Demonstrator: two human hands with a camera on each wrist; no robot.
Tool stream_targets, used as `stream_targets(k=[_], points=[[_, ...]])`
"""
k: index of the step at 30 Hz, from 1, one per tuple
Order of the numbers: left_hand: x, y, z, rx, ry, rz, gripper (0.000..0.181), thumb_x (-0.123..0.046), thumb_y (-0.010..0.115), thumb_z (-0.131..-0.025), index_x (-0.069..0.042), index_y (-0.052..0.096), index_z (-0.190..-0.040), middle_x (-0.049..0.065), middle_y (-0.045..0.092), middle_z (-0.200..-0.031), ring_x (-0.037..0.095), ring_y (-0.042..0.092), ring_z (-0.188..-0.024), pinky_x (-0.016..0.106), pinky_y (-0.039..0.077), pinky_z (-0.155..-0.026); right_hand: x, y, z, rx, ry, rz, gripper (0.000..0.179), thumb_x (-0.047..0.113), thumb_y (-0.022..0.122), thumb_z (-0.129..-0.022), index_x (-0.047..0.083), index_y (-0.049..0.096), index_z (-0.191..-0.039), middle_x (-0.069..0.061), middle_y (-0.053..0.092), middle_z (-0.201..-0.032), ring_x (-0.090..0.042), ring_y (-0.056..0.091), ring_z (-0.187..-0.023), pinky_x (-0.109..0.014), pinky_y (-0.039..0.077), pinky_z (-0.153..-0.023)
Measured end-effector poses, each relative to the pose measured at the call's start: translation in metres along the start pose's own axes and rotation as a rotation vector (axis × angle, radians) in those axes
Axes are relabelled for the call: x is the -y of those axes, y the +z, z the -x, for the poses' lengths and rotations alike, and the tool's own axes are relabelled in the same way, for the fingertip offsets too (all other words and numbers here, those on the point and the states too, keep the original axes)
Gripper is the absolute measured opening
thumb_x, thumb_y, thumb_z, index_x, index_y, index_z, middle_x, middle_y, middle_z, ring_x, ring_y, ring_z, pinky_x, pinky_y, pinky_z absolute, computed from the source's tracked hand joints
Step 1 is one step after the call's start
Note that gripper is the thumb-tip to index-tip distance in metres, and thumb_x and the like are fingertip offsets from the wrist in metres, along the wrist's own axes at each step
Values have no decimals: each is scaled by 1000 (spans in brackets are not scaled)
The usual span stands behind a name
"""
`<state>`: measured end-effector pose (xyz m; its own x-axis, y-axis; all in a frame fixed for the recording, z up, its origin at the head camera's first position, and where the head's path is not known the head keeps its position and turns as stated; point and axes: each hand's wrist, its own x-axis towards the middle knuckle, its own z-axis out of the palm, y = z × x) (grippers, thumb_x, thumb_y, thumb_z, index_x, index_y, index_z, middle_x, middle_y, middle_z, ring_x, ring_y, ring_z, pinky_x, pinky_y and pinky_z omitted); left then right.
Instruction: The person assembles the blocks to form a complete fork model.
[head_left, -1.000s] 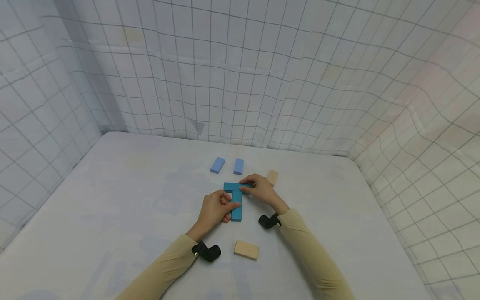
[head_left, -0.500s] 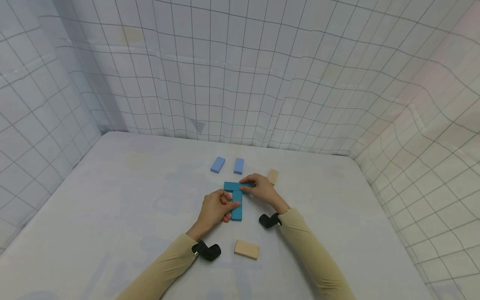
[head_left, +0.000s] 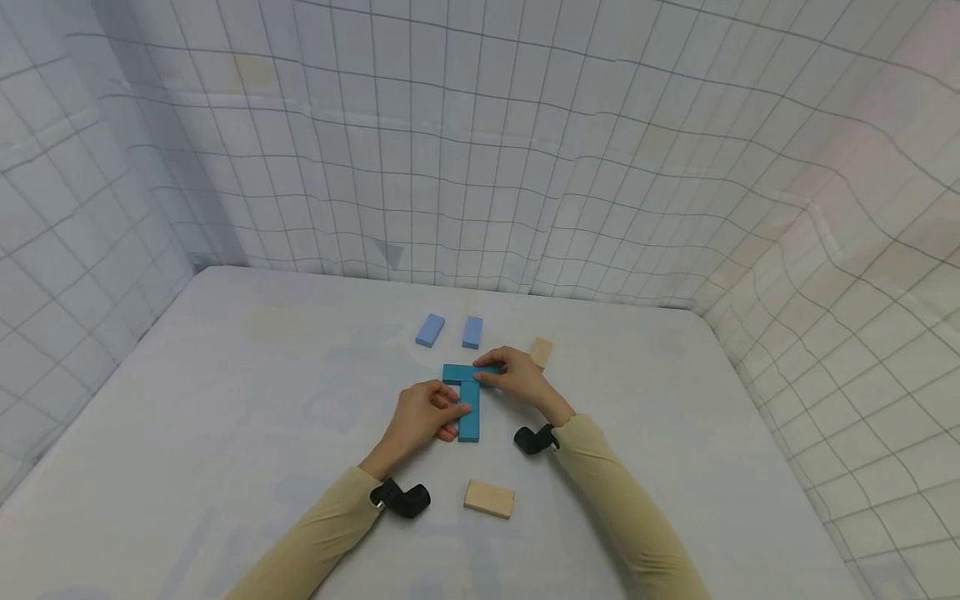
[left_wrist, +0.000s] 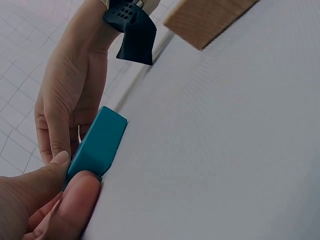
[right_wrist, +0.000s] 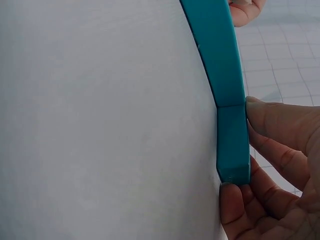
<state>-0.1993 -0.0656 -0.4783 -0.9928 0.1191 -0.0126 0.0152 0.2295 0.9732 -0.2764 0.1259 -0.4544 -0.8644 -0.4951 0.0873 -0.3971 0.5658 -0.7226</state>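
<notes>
Several teal blocks form a T on the white table in the head view. In it, the upright teal block (head_left: 468,425) meets the teal crossbar (head_left: 454,373) at its far end. My left hand (head_left: 422,412) is at the upright block's left side, its thumb over the top and its other fingers curled beside it. The left wrist view has thumb and fingertip pinching a teal block (left_wrist: 102,137). On the crossbar's right part, my right hand (head_left: 517,375) pinches with thumb and fingers, partly covering it. A seam between teal pieces (right_wrist: 233,142) appears beside the right thumb.
Two light blue blocks (head_left: 430,331) lie beyond the T. One plain wooden block (head_left: 542,352) sits behind the right hand, and another wooden block (head_left: 489,498) lies nearer me, between the forearms. A gridded white curtain (head_left: 465,167) stands behind the table (head_left: 262,400).
The left hand has shifted slightly left, its thumb reaching less far across the upright block. The head view has turned a little. The right hand keeps its place on the crossbar.
</notes>
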Motion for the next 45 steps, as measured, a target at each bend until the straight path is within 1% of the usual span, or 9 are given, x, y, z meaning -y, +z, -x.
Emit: stream_targets(k=[3,9,14,17,21,27,34,38,45], points=[[1,-2,0,8,13,17,22,-12,77,-81,1,64,-92,7,64,-70,21,64,-51,34,54,-48,1,0,0,3,-7,1,21,16,70,-88,6,71,-107,-5,65,-106,-20,58,-101,-33,48,-84],[3,-4,2,32,67,25,27,-14,77,-81,2,63,-97,8,65,-74,21,65,-54,33,55,-50,0,1,-1,12,8,21,20,16,70,-88,7,71,-106,-4,65,-106,-19,58,-101,-31,47,-85],[3,-6,2,84,124,-9,30,-12,77,-81,0,64,-106,8,66,-79,19,66,-56,32,55,-51,0,0,-1,8,7,23,20,15,71,-88,7,72,-106,-5,65,-106,-19,59,-100,-32,48,-85],[2,-8,1,118,142,-29,28,-10,75,-82,0,66,-107,7,66,-82,18,66,-56,30,55,-52,0,-1,-1,9,6,21,20,15,71,-88,7,71,-106,-5,65,-106,-19,58,-101,-32,47,-86],[1,-10,0,152,147,-47,25,-11,74,-84,1,69,-105,6,66,-86,16,66,-56,29,55,-52,2,-1,-1,13,7,18,21,16,70,-88,6,71,-107,-5,65,-107,-20,58,-101,-32,47,-86],[0,-12,0,178,138,-58,25,-12,73,-85,0,71,-106,6,68,-79,17,66,-56,29,54,-53,4,-1,0,4,12,23,21,16,70,-89,6,71,-107,-5,65,-107,-20,58,-101,-32,47,-86],[2,-11,1,174,157,-98,30,-15,77,-81,-3,71,-108,10,64,-97,15,66,-57,28,54,-53,3,0,0,5,-1,37,21,15,70,-88,5,71,-107,-6,65,-106,-20,59,-100,-32,48,-85],[1,-10,2,159,156,-108,28,-14,77,-81,-3,71,-106,11,63,-97,14,65,-57,27,54,-52,3,0,0,6,8,31,21,15,70,-88,5,71,-107,-6,65,-106,-20,59,-100,-32,48,-84],[-1,-10,2,149,131,-85,27,-13,77,-81,-3,72,-106,11,62,-97,15,66,-57,28,54,-53,2,0,-1,0,25,25,20,16,70,-88,6,71,-106,-5,64,-106,-19,59,-100,-32,48,-84]])
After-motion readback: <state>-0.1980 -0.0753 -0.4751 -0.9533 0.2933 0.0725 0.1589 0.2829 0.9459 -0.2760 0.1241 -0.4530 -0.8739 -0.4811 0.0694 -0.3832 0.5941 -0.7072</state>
